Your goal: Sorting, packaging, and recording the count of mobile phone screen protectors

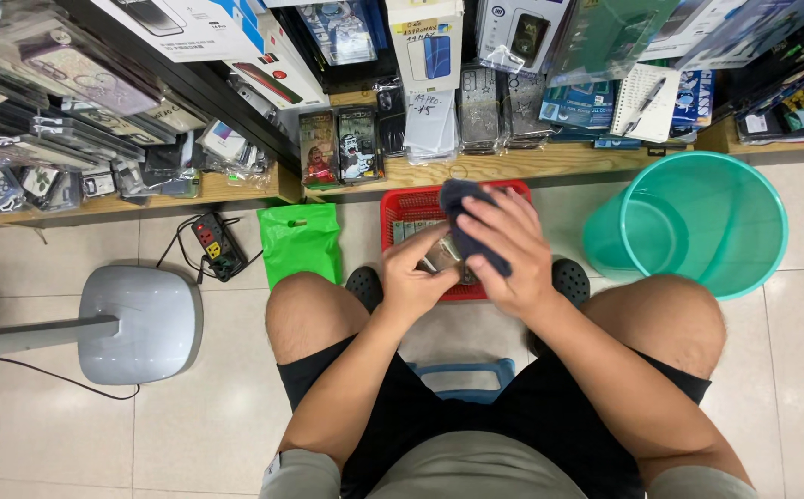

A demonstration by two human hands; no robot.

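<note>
Sitting over a red plastic mesh basket on the tiled floor, the person's left hand grips a small packaged phone case just above the basket. The right hand presses a dark blue cloth onto that case, fingers closed around the cloth; a teal plastic bin stands right of the basket, a green plastic bag left.

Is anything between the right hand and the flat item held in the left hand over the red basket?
Yes: a dark blue cloth lies under the right hand, between it and the flat item that the left hand grips above the red basket. Nothing else visible separates them.
</note>
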